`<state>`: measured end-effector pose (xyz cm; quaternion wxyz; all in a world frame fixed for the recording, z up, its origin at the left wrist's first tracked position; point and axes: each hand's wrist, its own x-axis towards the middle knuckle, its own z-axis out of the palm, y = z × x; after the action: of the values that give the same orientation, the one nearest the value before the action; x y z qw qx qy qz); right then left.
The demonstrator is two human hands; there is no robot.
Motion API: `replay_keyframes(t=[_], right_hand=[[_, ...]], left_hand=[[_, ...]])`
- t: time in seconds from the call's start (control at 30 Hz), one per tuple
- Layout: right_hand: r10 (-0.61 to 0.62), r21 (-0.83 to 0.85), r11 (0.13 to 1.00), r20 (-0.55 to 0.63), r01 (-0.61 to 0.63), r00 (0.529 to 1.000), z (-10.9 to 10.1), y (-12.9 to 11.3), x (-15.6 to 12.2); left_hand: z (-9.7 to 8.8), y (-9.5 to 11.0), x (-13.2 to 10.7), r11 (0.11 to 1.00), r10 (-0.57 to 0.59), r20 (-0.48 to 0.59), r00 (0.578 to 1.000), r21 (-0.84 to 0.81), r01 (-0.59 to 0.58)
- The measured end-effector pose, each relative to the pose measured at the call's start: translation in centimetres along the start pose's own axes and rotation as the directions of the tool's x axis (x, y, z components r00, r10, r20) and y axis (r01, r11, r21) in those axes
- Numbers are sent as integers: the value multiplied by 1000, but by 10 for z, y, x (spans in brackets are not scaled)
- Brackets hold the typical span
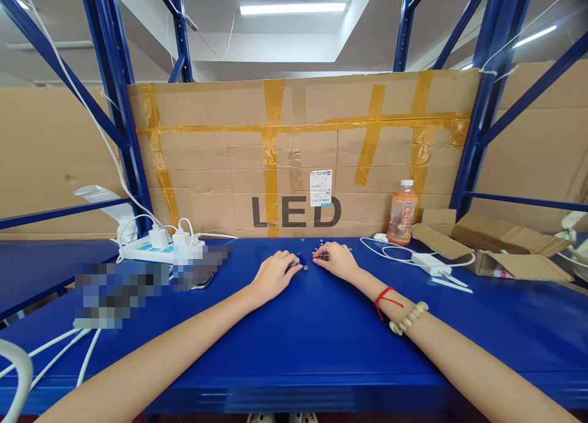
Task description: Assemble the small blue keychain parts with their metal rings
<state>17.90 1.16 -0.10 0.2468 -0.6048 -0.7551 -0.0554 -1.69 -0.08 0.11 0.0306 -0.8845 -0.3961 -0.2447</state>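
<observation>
Both my arms reach forward over a blue metal shelf (321, 343). My left hand (274, 274) is curled, its fingertips pinching a small blue and silver part (301, 262) against the surface. My right hand (337, 261) is closed too, with its fingers resting on a small heap of tiny dark and metallic parts (324, 256); whether it grips any of them I cannot tell. The two hands sit close together, a few centimetres apart. A red string and a bead bracelet (408, 318) circle my right wrist.
A taped cardboard sheet marked LED (298, 160) walls off the back. An orange drink bottle (403, 212) and open cardboard boxes (496, 245) stand at the right, with a white charger and cable (427, 261). A white power strip (158, 244) with plugs lies at the left. Blue rack posts (122, 98) flank the shelf.
</observation>
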Motion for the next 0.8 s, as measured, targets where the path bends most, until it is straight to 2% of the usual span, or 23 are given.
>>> replay_keyframes(t=[0.13, 0.23, 0.33, 0.43, 0.5, 0.57, 0.8], right_hand=[[-31, 19, 999, -11, 31, 999, 1, 0, 0], [-28, 228, 972, -97, 50, 995, 3, -3, 1], [-16, 550, 832, -109, 74, 994, 7, -9, 2], [-38, 725, 682, -101, 99, 994, 11, -17, 2], [-57, 755, 643, -119, 128, 991, 13, -21, 1], [-91, 747, 642, -146, 170, 985, 14, -25, 0], [-185, 601, 728, -294, 331, 938, 5, -33, -6]], left_hand=[[0, -1, 0, 1000, -9, 27, 1000, -23, 10], [2, -3, 0, 999, -18, 31, 999, -45, 20], [4, -5, 1, 999, -26, 18, 1000, -44, 27], [4, -6, 1, 999, -32, 8, 999, -34, 33], [4, -6, 1, 999, -40, 8, 999, -27, 41], [3, -6, 2, 998, -50, 13, 999, -36, 50], [2, -4, 1, 992, -65, 39, 997, -104, 69]])
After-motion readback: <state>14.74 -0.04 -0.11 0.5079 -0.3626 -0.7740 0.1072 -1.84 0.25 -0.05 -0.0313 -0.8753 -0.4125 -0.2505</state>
